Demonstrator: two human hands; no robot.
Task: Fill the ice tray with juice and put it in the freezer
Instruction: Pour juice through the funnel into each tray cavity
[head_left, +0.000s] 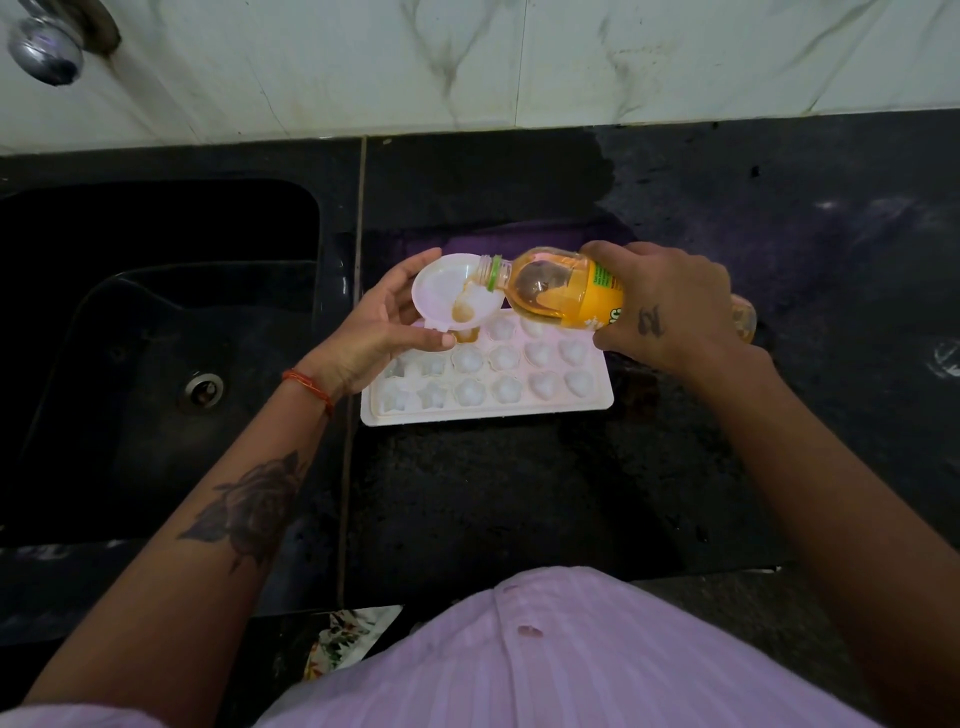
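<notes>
Our right hand grips the juice bottle tipped on its side, long axis running leftward, mouth inside the funnel pinched by our left hand; the ice tray lies on the tabletop directly beneath both hands, its empty cells nearer us and rightward of the funnel; the spout and the tray's far-left cells are hidden, so we cannot tell how full they are.

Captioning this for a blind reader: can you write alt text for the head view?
A right hand tips a juice bottle into a white funnel held by the left hand over a white ice tray on a dark counter, beside a sink.
</notes>
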